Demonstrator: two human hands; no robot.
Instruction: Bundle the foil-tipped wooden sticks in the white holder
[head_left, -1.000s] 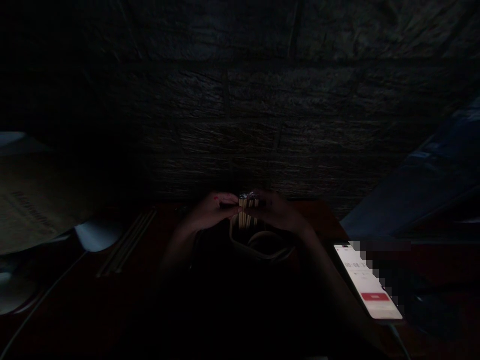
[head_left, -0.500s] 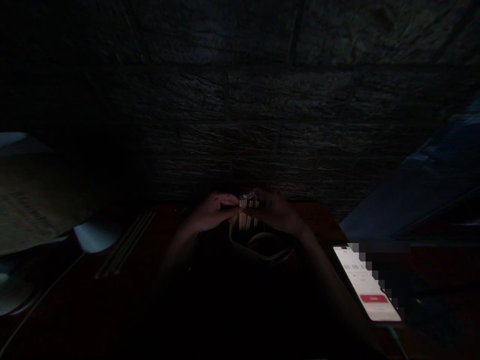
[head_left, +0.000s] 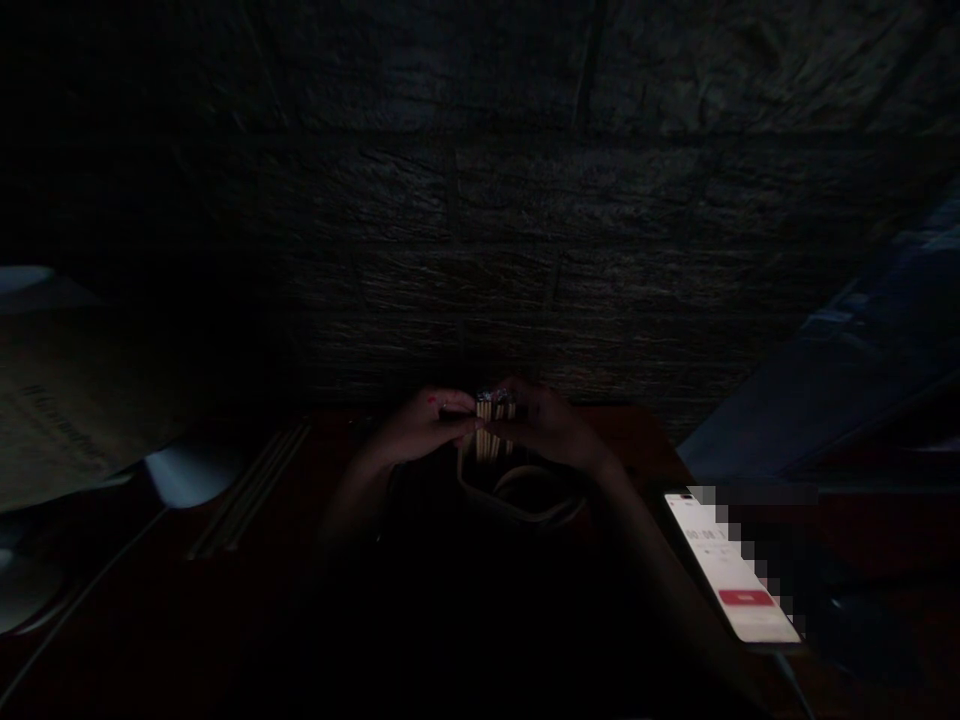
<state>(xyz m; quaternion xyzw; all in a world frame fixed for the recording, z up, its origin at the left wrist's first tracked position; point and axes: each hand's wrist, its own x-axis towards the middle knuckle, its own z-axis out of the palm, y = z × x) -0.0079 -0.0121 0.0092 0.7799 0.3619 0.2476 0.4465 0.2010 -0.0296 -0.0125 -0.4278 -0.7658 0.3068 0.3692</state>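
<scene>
In the dim middle of the head view, several pale thin sticks that look like chopsticks (head_left: 486, 440) stand upright side by side, with shiny silvery upper ends. My left hand (head_left: 427, 425) is closed on them from the left, thumb across the front. From the right, my right hand (head_left: 553, 425) grips the same row, its thumb almost meeting the left one. Just below is a pale curved band (head_left: 517, 515), like the rim of a container or a loop of strap; the dark hides which. Most of my fingers are behind the chopsticks.
More long chopsticks (head_left: 251, 490) lie on the reddish table (head_left: 292, 575) at left. Beyond them are a brown printed bag (head_left: 60, 410) and a white cable (head_left: 82, 600). A lit phone (head_left: 720, 560) lies at right. A stone wall (head_left: 465, 220) rises behind.
Both hands stay nearly still around the chopsticks, with only a slight shift of the thumbs. The view has moved very slightly.
</scene>
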